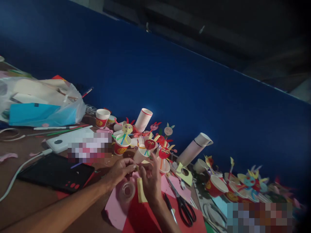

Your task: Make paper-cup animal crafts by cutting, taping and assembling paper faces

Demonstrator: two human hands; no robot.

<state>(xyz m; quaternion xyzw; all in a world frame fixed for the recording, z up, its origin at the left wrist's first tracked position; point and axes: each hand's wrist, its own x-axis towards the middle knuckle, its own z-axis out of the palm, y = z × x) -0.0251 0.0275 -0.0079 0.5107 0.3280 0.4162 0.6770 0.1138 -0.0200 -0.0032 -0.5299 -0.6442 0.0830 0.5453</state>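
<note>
My left hand [122, 170] pinches a small yellowish piece [137, 168], too small to make out well. From the other side my right hand [151, 181] meets it with thumb and fingers closed, while one finger points up. Just beyond the hands stand white paper cups [141, 154] bearing paper faces, among them a red face [164, 153] and a yellow face [127, 128]. Beneath the hands lie pink paper [114, 207] and red paper [138, 220], with a yellow paper strip [141, 191] by my right wrist. A small clear round container [127, 191] sits between my forearms.
Black-handled scissors [186, 208] and a pen [170, 207] lie right of my right hand. At left are a black tablet-like slab [53, 173], a white device [65, 140] with a cable and a plastic bag [73, 103]. A white flask [194, 149] leans near the blue wall [155, 74].
</note>
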